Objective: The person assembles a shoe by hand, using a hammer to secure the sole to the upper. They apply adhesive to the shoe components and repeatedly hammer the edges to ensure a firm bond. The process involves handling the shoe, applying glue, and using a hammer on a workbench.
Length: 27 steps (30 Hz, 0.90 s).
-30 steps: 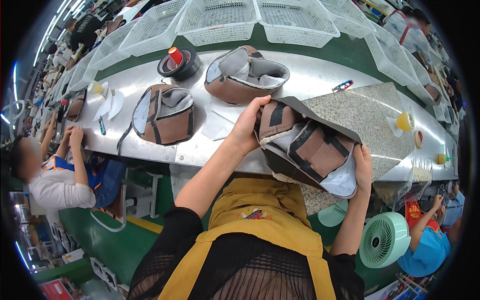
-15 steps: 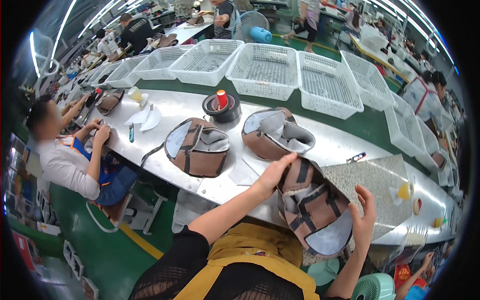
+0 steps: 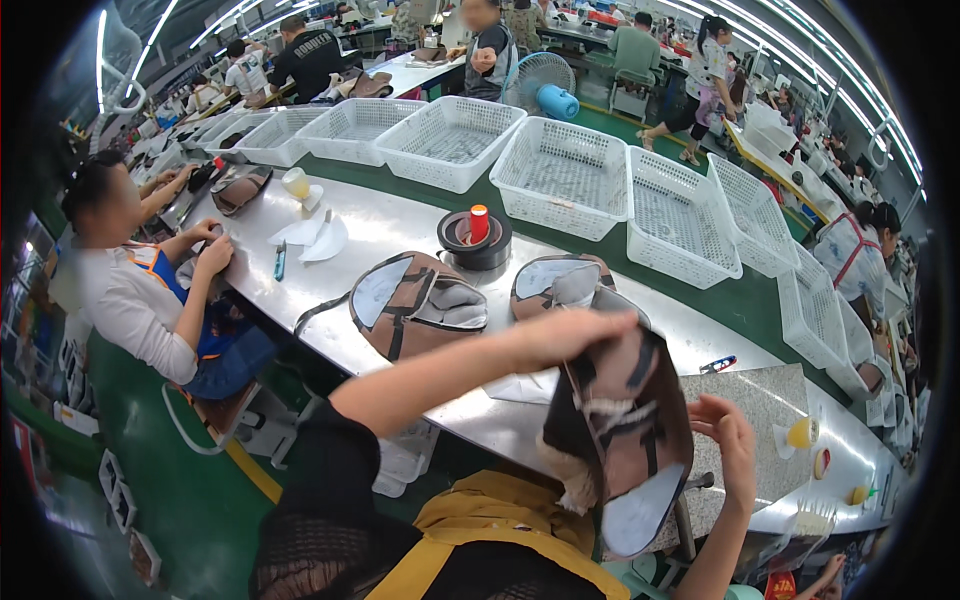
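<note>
A brown boot upper (image 3: 625, 385) with black strips, a pale toe patch and fleecy lining hangs tilted over the table's near edge. My left hand (image 3: 575, 338) is closed on its top edge, fingers partly hidden behind the piece. Close by its right side, my right hand (image 3: 725, 437) has bent, separated fingers; whether the fingertips touch the edge I cannot tell. Two similar uppers lie beyond on the metal table: one upper (image 3: 408, 312) to the left with a dark strap trailing, another upper (image 3: 545, 285) partly covered by my left hand and the held piece.
Behind the uppers sits a black tape roll (image 3: 475, 255) with a red spool (image 3: 479, 222) on it. White perforated baskets (image 3: 565, 175) line the far side. A speckled board (image 3: 765, 410) lies right, near a small cutter (image 3: 718, 364). A co-worker (image 3: 140, 290) sits at left.
My left hand has swung the upper more upright and turned it, so its fleecy lining shows. My right hand's raised fingers have bent toward the upper's edge. The view has shifted.
</note>
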Each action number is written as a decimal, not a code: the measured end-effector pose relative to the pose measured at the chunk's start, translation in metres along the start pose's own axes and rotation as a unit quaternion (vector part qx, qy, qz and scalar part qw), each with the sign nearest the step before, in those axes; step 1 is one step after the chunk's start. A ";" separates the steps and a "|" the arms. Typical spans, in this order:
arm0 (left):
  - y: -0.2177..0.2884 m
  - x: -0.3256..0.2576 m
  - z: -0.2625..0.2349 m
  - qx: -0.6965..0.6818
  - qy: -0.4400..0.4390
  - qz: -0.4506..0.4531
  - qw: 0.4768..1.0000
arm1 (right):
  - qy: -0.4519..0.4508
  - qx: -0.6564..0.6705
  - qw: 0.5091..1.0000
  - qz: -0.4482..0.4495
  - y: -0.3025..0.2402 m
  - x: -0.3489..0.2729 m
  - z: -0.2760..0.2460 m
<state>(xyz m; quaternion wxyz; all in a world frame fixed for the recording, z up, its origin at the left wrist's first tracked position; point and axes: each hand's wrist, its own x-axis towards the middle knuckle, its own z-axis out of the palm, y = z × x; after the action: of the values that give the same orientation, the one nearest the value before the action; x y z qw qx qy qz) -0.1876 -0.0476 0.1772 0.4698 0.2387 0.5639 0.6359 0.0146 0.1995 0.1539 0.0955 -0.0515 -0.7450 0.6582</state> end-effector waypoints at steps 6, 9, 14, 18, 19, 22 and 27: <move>0.101 0.007 -0.105 0.023 0.302 0.163 0.939 | 0.066 -0.090 0.992 0.060 0.024 -0.006 -0.016; 0.147 -0.016 -0.224 -0.005 -0.015 0.267 0.964 | 0.035 -0.091 0.992 0.075 0.035 0.028 0.007; 0.134 -0.018 -0.218 -0.023 0.262 0.376 0.888 | 0.016 -0.323 0.944 -0.057 0.032 0.085 0.061; 0.121 -0.017 -0.212 -0.025 0.248 0.341 0.906 | -0.025 -0.567 0.790 -0.230 0.076 0.129 0.074; 0.118 -0.021 -0.214 -0.032 0.260 0.334 0.906 | -0.040 -0.612 0.751 -0.245 0.085 0.141 0.068; 0.117 -0.053 -0.238 0.000 0.257 0.318 0.913 | -0.031 -0.437 0.892 -0.115 0.036 0.185 0.050; 0.111 -0.039 -0.156 0.097 0.304 0.303 0.898 | 0.052 -0.233 0.959 -0.154 -0.075 0.218 0.054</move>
<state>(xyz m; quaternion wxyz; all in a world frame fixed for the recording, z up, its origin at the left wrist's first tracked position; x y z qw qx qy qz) -0.3370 -0.1495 0.2513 0.0343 0.2376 0.6384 0.7314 -0.2061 0.1815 0.2383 0.2196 0.0092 -0.8706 0.4401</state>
